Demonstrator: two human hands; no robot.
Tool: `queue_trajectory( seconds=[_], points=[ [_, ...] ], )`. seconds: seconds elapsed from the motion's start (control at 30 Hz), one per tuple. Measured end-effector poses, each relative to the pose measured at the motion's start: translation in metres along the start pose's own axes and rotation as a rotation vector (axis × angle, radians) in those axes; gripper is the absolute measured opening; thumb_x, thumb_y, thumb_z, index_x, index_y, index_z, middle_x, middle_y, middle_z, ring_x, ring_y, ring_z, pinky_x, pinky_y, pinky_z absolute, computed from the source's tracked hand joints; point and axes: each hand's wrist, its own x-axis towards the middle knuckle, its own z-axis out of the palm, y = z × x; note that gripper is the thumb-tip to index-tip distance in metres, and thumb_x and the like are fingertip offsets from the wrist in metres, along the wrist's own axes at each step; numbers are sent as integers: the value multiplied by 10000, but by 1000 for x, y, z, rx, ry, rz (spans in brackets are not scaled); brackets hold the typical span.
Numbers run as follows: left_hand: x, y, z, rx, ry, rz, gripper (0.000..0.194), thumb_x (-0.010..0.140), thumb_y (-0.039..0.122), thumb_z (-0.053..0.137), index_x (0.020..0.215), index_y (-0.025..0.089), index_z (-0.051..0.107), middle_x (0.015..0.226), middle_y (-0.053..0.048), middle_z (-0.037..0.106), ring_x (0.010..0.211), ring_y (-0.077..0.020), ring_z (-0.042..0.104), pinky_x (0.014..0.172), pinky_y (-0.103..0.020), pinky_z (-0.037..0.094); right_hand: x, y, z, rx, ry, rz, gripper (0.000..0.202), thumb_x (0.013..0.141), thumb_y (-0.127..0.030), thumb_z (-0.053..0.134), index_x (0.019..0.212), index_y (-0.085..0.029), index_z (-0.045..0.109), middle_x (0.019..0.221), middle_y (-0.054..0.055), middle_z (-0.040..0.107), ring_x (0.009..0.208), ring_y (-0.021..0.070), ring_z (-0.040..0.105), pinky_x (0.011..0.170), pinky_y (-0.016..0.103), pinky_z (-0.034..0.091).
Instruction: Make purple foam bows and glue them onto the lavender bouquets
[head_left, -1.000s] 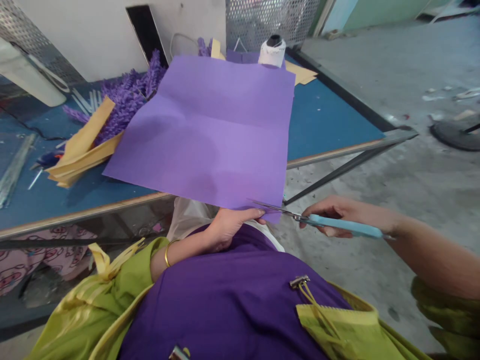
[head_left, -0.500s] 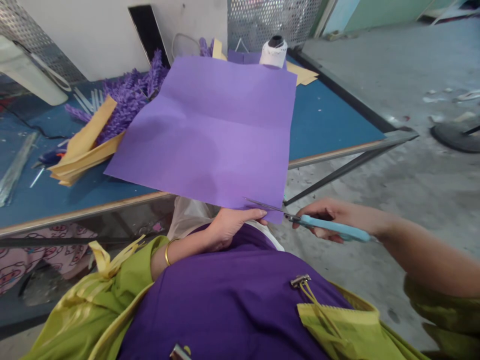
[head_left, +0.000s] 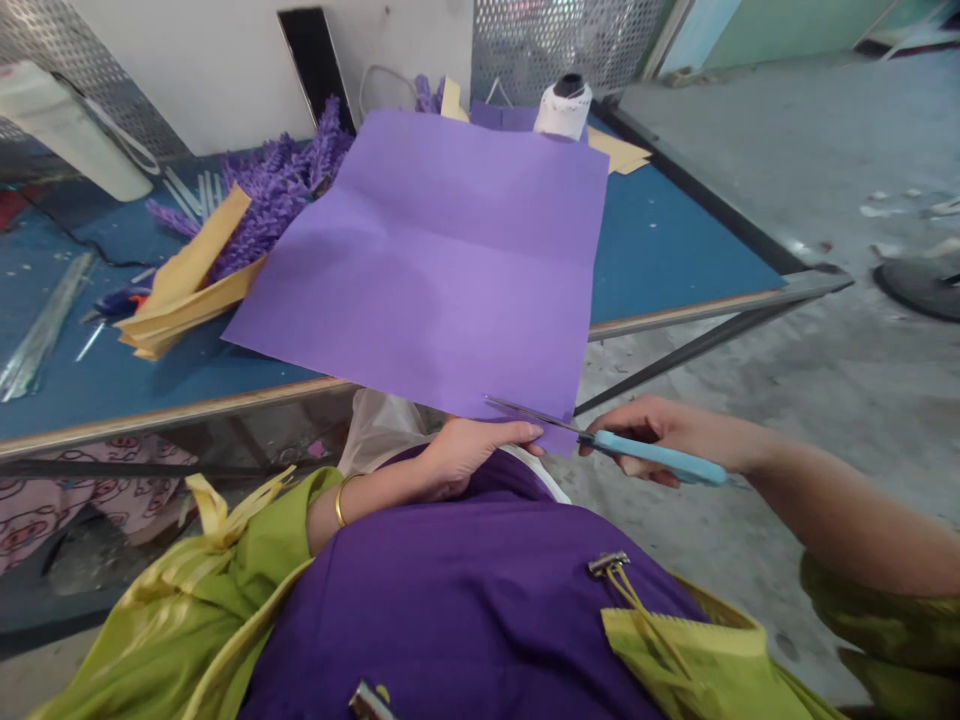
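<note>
A large purple sheet of paper (head_left: 442, 260) lies over the table's front edge, its near right corner hanging towards me. My left hand (head_left: 472, 455) pinches the near edge of this sheet, thumb on top and fingers underneath. In my right hand (head_left: 667, 435) is a pair of scissors (head_left: 652, 455) with light blue handles, fingers wrapped through the loops. The scissor blades reach left across the corner of the sheet, just beyond my left thumb. They look nearly closed on the paper.
The blue table (head_left: 675, 250) carries purple lavender-like stems (head_left: 277, 180), folded tan paper strips (head_left: 195, 290), a white thread cone (head_left: 562, 108) and a pale bottle (head_left: 75, 130). A phone (head_left: 316, 65) leans at the back. Clear thin strips (head_left: 45, 325) lie at left.
The scissors have moved slightly left relative to my view, further into the paper's corner. The whole scene has shifted a little to the right. Both hands keep their holds.
</note>
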Motion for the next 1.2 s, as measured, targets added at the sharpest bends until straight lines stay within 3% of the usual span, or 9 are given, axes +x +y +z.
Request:
queue_trajectory(
  seconds=[0.1, 0.43, 0.63, 0.73, 1.0, 1.2],
  points=[
    [1, -1, -1, -9, -7, 18, 190, 674, 339, 809, 610, 171, 747, 746, -47, 750, 823, -196, 662, 927, -325, 470, 5, -8, 2, -26, 8, 4, 376, 744, -430, 787, 935, -131, 662, 596, -45, 524, 462, 62, 471, 419, 175, 340],
    [-1, 0, -5, -42, -37, -3, 196, 652, 346, 831, 652, 169, 746, 740, -48, 749, 776, -199, 676, 882, -335, 495, 6, 0, 3, 30, 38, 29, 471, 716, -425, 816, 1045, -116, 681, 549, -46, 530, 412, 57, 439, 374, 166, 346],
    [-7, -3, -25, -70, 194, 107, 227, 706, 366, 808, 680, 147, 757, 720, -59, 745, 756, -197, 671, 887, -346, 492, 6, 3, 3, 3, 51, 19, 444, 760, -437, 784, 1063, -129, 680, 554, -47, 509, 435, 65, 447, 400, 179, 345],
    [-9, -4, -30, -85, 203, 77, 259, 711, 377, 803, 657, 127, 759, 712, -78, 739, 727, -203, 663, 855, -360, 505, 8, 4, 2, 6, 46, 22, 439, 764, -436, 775, 1065, -135, 669, 564, -49, 508, 446, 69, 457, 409, 184, 334],
    [-8, -6, -25, -191, 154, 98, 170, 657, 271, 836, 697, 146, 729, 663, -27, 717, 676, -177, 661, 802, -342, 531, 13, -12, 10, -62, 28, -36, 376, 739, -471, 780, 744, -157, 572, 555, -45, 511, 457, 69, 458, 433, 194, 308],
    [-13, -2, -26, -182, 145, 24, 195, 642, 307, 839, 663, 144, 734, 648, -42, 716, 679, -194, 671, 798, -356, 534, 18, -20, 12, -65, 20, -37, 408, 706, -506, 796, 720, -172, 561, 531, -61, 476, 445, 70, 437, 422, 195, 295]
  ],
)
